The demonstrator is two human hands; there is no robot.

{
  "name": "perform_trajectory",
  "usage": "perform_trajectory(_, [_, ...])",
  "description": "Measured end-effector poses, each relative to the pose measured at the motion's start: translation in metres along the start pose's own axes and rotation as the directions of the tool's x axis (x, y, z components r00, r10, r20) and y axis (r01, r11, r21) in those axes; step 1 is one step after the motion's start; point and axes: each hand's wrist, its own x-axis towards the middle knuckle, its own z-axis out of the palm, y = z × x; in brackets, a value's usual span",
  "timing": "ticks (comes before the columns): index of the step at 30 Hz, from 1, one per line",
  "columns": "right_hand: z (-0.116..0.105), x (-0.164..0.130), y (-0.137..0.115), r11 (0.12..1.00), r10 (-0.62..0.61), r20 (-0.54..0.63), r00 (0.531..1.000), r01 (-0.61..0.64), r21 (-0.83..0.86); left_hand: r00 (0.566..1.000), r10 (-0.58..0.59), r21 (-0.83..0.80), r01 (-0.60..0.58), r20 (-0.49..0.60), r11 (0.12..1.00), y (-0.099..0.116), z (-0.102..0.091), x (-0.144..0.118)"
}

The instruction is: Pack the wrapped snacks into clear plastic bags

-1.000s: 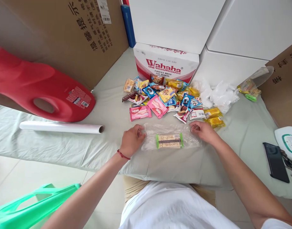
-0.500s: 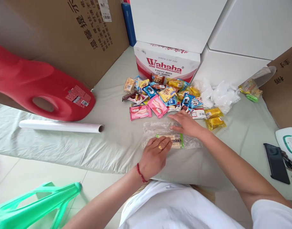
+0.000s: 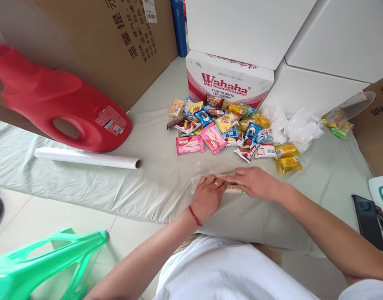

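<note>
Snack bar (image 3: 233, 188) in clear wrap (image 3: 197, 178) lies on the sheeted surface (image 3: 154, 183) at the near edge, long axis left-right, mostly covered by both hands. Left hand (image 3: 207, 198) presses flat on its left end, fingers curled over the wrap. Right hand (image 3: 255, 183) rests flat across the right end, fingertips meeting the left. Snack pile (image 3: 222, 125) lies beyond

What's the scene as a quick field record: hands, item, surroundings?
left hand: pressed on the wrapped bar, ring and red wrist cord visible
right hand: flat on the same bar, touching the left
bar: in clear film, mostly hidden by both hands
behind: snack pile, Wahaha box
left side: film roll, red jug
right side: phone
surface: pale sheet
</note>
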Motion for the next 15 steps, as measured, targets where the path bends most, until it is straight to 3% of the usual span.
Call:
perform_trajectory(4, [0.037, -0.016, -0.012, 0.997, -0.054, 0.023, 0.998, 0.053, 0.053, 0.987, -0.066, -0.200, 0.036, -0.144, 0.979, -0.011, 0.004, -0.009])
perform_trajectory(8, [0.050, -0.016, -0.016, 1.000, -0.030, 0.054, 0.998, 0.030, 0.004, 0.943, -0.225, -0.411, 0.109, -0.245, 0.905, -0.024, -0.012, -0.020])
perform_trajectory(9, [0.050, -0.015, -0.017, 0.999, -0.030, 0.068, 0.997, 0.031, -0.009, 0.902, -0.329, -0.450, 0.181, -0.278, 0.875, -0.029, -0.017, -0.022])
perform_trajectory(10, [0.049, -0.015, -0.019, 0.999, -0.036, 0.080, 0.996, 0.037, -0.016, 0.830, -0.461, -0.491, 0.274, -0.313, 0.827, -0.034, -0.022, -0.023])
perform_trajectory(12, [0.047, -0.015, -0.022, 0.998, -0.059, 0.089, 0.994, 0.061, -0.021, 0.645, -0.695, -0.555, 0.468, -0.318, 0.688, -0.043, -0.030, -0.020])
perform_trajectory(13, [0.046, -0.016, -0.023, 0.997, -0.071, 0.085, 0.994, 0.073, -0.021, 0.592, -0.757, -0.552, 0.546, -0.277, 0.630, -0.047, -0.032, -0.017])
perform_trajectory(14, [0.046, -0.016, -0.025, 0.997, -0.076, 0.076, 0.994, 0.078, -0.018, 0.587, -0.781, -0.514, 0.612, -0.215, 0.602, -0.049, -0.034, -0.013])
perform_trajectory(15, [0.046, -0.017, -0.026, 0.997, -0.075, 0.065, 0.995, 0.076, -0.013, 0.619, -0.773, -0.443, 0.659, -0.138, 0.608, -0.050, -0.035, -0.010])
